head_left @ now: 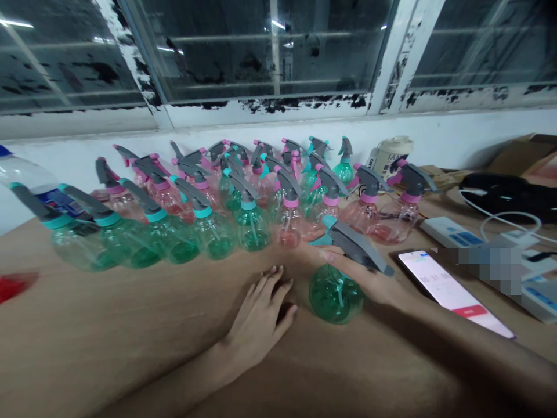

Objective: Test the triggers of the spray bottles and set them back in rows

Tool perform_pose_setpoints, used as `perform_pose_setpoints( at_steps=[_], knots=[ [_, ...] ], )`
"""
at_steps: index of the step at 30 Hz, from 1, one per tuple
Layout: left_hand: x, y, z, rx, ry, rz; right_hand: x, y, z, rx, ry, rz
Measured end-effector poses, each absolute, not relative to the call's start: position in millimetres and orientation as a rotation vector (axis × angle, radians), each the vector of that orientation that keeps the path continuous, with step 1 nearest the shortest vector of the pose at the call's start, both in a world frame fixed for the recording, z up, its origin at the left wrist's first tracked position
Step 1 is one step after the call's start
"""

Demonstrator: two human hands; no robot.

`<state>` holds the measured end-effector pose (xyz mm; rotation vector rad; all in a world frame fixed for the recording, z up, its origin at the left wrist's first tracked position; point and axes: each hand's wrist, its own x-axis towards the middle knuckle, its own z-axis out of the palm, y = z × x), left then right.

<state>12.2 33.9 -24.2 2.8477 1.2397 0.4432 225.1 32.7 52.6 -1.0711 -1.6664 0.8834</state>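
Here, right of center in the frame, we see a green spray bottle (335, 299) with a gray head and teal trigger, our right hand (369, 284) closed around its neck just under the trigger. Our left hand (256, 322) lies palm down at lower center, fingers loosely spread and holding nothing, on the wooden table (130, 337). The bottle stands nearly upright; whether its base touches the wood, we cannot tell.

Behind it, across the middle of the frame, we count a front row of bottles: green ones (178, 247) at center left, pink ones (394, 223) at center right, with more crowded behind. At right, a phone (448, 284) shows a running-clock style display beside a power strip (461, 235).

We judge the bottle light, its clear round body smooth, thin-walled and a little springy, likely slippery if wet. How full it is, we cannot tell, though liquid would put the weight low. The collar beneath the head looks the stiffest, surest place to take hold; a cupped palm around the belly would serve too. The trigger makes a poor handle, since it gives under pressure and could spray, and the long gray head could knock its neighbors.
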Motion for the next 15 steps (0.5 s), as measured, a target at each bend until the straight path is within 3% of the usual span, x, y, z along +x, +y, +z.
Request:
perform_pose_setpoints(
  at_steps=[6,15],
  knots=[
    [11.8,34.8,-24.5,2.849,1.237,0.433,224.1,31.7,57.0,-1.114,-1.653,0.756],
    [11.9,33.3,-22.5,2.847,1.25,0.409,226.5,34.7,48.3,-1.107,-1.636,0.872]
  ],
)
